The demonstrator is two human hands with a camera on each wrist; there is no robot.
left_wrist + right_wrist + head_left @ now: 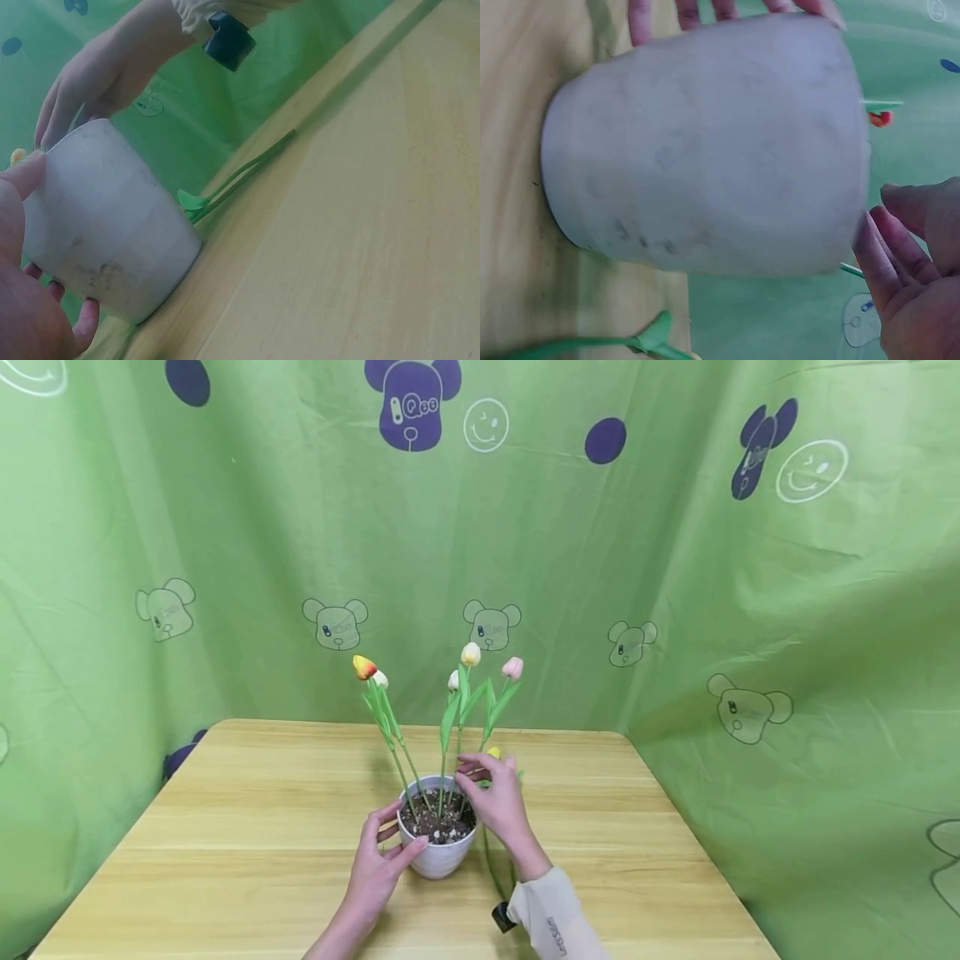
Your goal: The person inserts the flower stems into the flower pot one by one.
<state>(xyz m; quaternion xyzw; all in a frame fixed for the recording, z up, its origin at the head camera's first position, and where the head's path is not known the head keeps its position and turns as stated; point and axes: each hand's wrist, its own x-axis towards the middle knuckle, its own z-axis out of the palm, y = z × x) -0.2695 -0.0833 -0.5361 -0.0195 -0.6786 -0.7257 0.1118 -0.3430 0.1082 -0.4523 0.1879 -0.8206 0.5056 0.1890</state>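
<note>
A white pot (438,860) of dark soil (444,827) stands on the table, with several artificial tulips upright in it: an orange-yellow tulip (364,667), a cream tulip (471,653), a pink tulip (512,668) and white ones. My left hand (378,856) grips the pot's left side, thumb at the front rim, fingers around the wall. Over the right rim, my right hand (495,793) pinches a thin green stem low down, thumb and fingertips close together. The hand partly hides the stems there. In the right wrist view, fingertips (868,244) are right at the rim.
To the right of the pot a yellow tulip (493,752) lies on the wooden table (300,827), partly behind my right arm; its green leaf (193,201) shows in the left wrist view. A green patterned curtain (555,568) surrounds the table's back and sides.
</note>
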